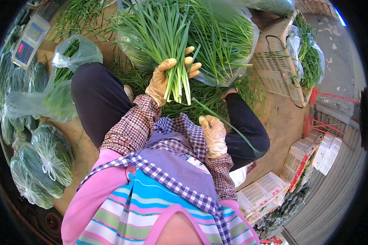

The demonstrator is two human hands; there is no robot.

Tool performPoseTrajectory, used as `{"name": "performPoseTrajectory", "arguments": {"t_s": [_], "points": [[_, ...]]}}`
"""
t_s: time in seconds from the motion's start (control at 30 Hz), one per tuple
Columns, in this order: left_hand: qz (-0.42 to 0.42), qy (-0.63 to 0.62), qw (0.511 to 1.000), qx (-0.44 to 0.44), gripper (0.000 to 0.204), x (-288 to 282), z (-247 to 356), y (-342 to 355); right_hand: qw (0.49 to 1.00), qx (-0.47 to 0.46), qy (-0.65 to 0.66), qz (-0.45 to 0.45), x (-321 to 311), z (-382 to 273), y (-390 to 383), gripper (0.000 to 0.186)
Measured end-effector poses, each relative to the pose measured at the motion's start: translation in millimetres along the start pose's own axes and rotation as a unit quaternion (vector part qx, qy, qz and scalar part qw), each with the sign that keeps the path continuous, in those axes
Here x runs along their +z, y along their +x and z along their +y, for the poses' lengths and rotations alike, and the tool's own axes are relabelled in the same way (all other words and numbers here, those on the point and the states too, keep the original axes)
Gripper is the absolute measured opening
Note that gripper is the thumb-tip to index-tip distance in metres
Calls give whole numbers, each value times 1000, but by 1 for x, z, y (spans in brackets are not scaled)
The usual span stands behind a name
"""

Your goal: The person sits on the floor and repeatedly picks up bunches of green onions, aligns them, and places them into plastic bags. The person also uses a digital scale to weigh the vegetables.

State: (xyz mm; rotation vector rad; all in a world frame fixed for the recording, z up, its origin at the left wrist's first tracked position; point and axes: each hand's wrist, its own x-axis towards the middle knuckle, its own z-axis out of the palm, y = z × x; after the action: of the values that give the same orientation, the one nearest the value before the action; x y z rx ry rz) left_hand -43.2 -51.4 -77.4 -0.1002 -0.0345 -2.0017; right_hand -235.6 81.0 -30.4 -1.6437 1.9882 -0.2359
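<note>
My left hand (pixel 158 83), in a pale yellow rubber glove, is closed around a bunch of garlic chives (pixel 167 45). Their pale cut ends point toward me and the green leaves fan out away from me. Near my lap my right hand (pixel 214 134), gloved alike, has its fingers curled in; what they hold, if anything, is hidden. A single long chive leaf (pixel 235 130) passes beside that hand and slants toward my right knee. Beyond the bunch, a large heap of chives (pixel 221 38) lies in a clear plastic bag. Loose chives (pixel 210 108) cover the ground between my legs.
At left lie several bagged bundles of greens (pixel 49 153), an open bag of chives (pixel 65 77) and a digital scale (pixel 30 41). A beige plastic crate (pixel 276 65) stands at far right, beside more bagged chives (pixel 308 57). White crates (pixel 261 194) sit at near right.
</note>
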Motion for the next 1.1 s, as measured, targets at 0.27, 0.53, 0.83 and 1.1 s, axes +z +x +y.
{"name": "performPoseTrajectory", "arguments": {"t_s": [0.27,0.53,0.83,1.1], "points": [[-3,65,997,31,66,8,0,-1,912,26,365,-187,-16,-101,42,30],[-189,-14,981,51,78,39,8,4,950,-167,263,7,-16,-129,12,26],[-84,39,995,31,72,26,6,-8,840,72,536,-48,6,-130,66,15],[5,90,996,4,75,23,8,-17,722,123,652,-197,18,-102,71,13]]}}
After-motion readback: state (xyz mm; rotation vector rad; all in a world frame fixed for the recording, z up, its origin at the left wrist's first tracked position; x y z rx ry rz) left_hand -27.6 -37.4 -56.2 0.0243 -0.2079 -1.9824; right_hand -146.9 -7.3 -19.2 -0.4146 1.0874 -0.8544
